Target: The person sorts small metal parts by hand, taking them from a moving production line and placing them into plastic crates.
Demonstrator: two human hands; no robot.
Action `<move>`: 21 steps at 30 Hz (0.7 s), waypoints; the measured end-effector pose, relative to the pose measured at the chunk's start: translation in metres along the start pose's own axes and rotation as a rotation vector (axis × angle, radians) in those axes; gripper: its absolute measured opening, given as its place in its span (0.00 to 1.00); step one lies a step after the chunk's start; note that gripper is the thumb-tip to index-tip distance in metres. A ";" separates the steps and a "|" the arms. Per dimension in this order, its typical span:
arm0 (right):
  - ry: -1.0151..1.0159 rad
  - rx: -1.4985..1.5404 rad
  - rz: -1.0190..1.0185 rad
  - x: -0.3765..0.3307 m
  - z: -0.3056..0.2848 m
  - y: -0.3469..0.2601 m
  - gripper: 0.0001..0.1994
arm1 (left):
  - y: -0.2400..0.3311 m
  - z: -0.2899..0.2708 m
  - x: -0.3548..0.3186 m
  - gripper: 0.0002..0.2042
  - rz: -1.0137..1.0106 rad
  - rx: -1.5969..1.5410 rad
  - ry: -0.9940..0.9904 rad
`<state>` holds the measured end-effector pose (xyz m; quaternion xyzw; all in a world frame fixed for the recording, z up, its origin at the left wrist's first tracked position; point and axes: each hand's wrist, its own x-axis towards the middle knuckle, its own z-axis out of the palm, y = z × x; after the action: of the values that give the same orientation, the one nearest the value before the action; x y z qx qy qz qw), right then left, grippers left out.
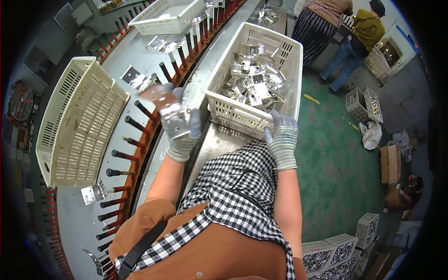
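My left hand (185, 142), in a striped knit glove, is closed round shiny bent metal brackets (173, 116), with holes through their plates. They are smeared by motion, so I cannot tell how many there are. This hand is beside the row of dark-tipped pegs, left of a white plastic basket (233, 102). My right hand (283, 140), gloved alike, grips that basket's near right corner, its thumb on the near wall. Inside the basket lies a loose heap of similar metal brackets (256, 81).
A curved grey conveyor (84, 224) edged with dark-tipped pegs (135, 122) runs along my left. On it stand a tilted cream basket (86, 126), a white basket (163, 21) and loose brackets (93, 192). Two people (357, 44) stand far right; filled crates (326, 252) sit lower right.
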<state>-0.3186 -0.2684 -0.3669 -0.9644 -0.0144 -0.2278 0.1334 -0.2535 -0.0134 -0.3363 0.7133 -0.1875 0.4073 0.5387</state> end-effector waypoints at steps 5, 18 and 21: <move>-0.003 0.015 0.010 -0.002 -0.001 0.001 0.26 | -0.017 0.008 -0.010 0.32 -0.137 0.209 -0.269; -0.022 0.013 0.015 -0.001 -0.004 0.000 0.26 | -0.093 -0.014 0.003 0.34 -0.329 0.754 -0.033; -0.015 0.012 0.008 -0.001 -0.004 0.000 0.26 | -0.100 -0.026 0.008 0.33 -0.280 0.704 0.002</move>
<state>-0.3213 -0.2690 -0.3635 -0.9653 -0.0128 -0.2198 0.1402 -0.1880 0.0472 -0.3899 0.8731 0.0637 0.3698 0.3113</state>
